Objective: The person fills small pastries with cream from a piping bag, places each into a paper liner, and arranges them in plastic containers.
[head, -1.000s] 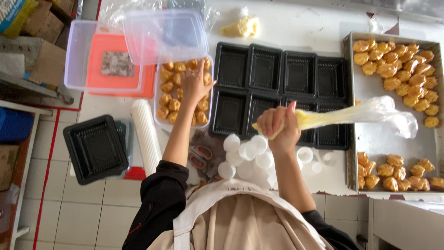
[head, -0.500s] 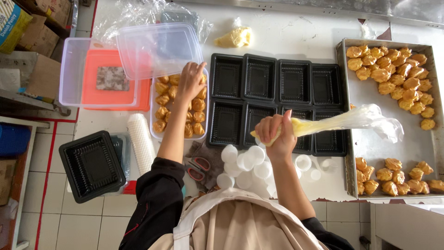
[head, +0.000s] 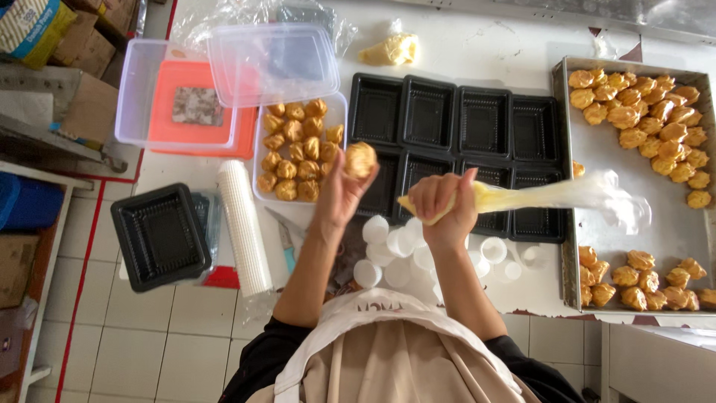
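Between the left hand's (head: pixel 339 195) closed fingertips sits one cream puff (head: pixel 359 159); beside it the right hand (head: pixel 441 205) grips one piping bag (head: pixel 537 195). Beyond the fingers, eight black trays (head: pixel 456 134).

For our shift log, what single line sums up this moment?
left hand: holds puff over tub | right hand: grips piping bag | trays: empty
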